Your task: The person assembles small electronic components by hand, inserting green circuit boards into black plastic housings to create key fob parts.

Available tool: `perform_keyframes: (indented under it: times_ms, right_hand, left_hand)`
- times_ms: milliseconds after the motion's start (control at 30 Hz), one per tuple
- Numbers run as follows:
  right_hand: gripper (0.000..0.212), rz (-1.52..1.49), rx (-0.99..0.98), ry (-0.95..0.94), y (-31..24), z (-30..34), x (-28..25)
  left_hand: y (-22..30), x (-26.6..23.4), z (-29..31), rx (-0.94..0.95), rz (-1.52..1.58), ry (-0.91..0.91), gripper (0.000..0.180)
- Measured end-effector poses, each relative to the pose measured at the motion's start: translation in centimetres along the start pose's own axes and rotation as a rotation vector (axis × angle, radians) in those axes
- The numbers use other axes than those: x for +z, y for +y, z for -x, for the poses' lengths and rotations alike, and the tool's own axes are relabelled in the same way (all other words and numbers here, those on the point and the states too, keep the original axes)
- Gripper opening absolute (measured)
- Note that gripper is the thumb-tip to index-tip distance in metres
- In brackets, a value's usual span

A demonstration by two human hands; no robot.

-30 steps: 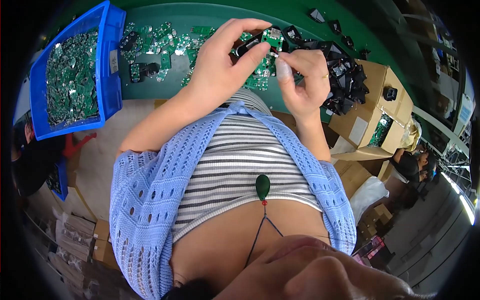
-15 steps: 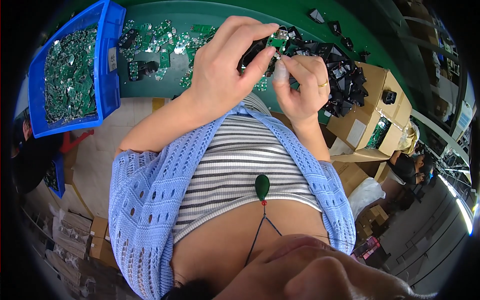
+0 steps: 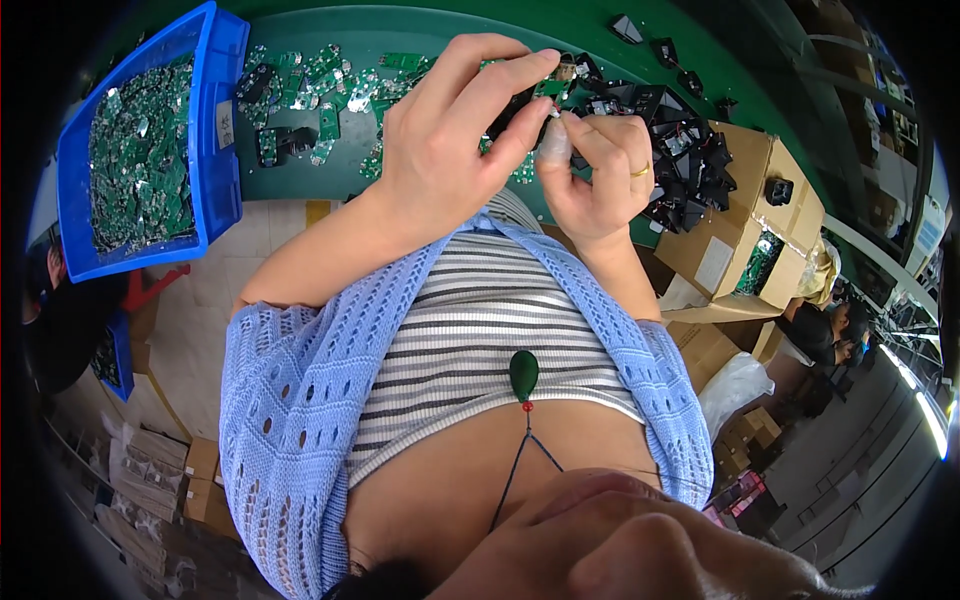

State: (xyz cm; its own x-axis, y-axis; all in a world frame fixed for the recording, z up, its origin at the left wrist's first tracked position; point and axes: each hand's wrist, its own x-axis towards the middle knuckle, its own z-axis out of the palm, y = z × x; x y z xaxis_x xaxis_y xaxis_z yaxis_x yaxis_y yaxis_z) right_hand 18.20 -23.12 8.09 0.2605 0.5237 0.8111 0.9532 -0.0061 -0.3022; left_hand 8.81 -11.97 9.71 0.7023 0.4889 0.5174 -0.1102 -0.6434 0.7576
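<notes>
Above the green bench, my left hand (image 3: 450, 125) grips a small green circuit board (image 3: 562, 88) between thumb and index finger. A black plastic housing (image 3: 508, 114) shows below the board, partly covered by that hand. My right hand (image 3: 605, 175), with a whitish cover on its thumb, is closed in a pinch at the board's near edge. At its fingertips is a small white connector (image 3: 556, 112) with a bit of red; the fingers hide most of it. Loose green boards (image 3: 330, 118) lie left of my hands, and a heap of black housings (image 3: 690, 165) lies to their right.
A blue bin (image 3: 222, 130) full of green boards stands at the left. At the right is an open cardboard box (image 3: 730, 215) with a black part on its flap. Several black pieces (image 3: 663, 52) sit along the far edge. Other people (image 3: 825, 330) are in the background.
My right hand has shifted slightly left, its thumb tilting in closer to my left thumb. The board has tipped a little, showing less of its green face. My left hand keeps its grip.
</notes>
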Motion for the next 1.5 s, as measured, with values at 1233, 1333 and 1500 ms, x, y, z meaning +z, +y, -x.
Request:
perform_keyframes:
  times_ms: [1233, 1333, 1500]
  right_hand:
    - [0.036, -0.136, 0.037, 0.013, 0.5, 0.5, 1.0]
    - [0.054, -0.797, 0.749, -0.013, -0.7, 0.6, 0.3]
    - [0.039, -0.890, 0.878, 0.028, -1.6, 0.3, 0.7]
  left_hand:
    - [-1.6, 1.2, 0.4, -0.082, 0.307, 0.138, 0.027]
    - [-1.4, 0.9, 0.5, -0.145, 0.363, 0.126, 0.027]
    - [-1.6, 1.3, 0.6, -0.134, 0.387, 0.105, 0.027]
